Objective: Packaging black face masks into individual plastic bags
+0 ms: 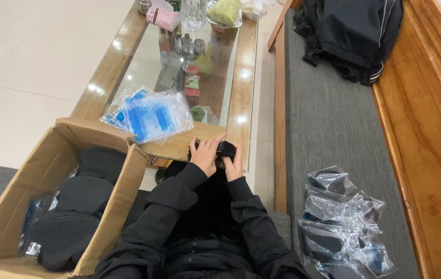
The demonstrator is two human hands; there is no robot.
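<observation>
The small black fabric item (224, 150) sits at the near edge of the glass-topped wooden bench (243, 77), gripped by both the left hand (206, 155) and the right hand (234, 164). Keeping it pressed flat on the wood, thumbs on top, would steady the work. Clear blue-printed plastic bags (150, 116) lie just left.

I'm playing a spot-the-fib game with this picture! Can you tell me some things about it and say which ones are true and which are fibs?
1. Both hands hold one small black item. True: the left hand and right hand grip it together.
2. The cardboard box is full of apples. False: it holds dark padded pieces.
3. A stack of clear bags with blue print lies on the glass-topped table. True.
4. The bagged dark items lie on the floor. False: they lie on the grey bench seat.
</observation>
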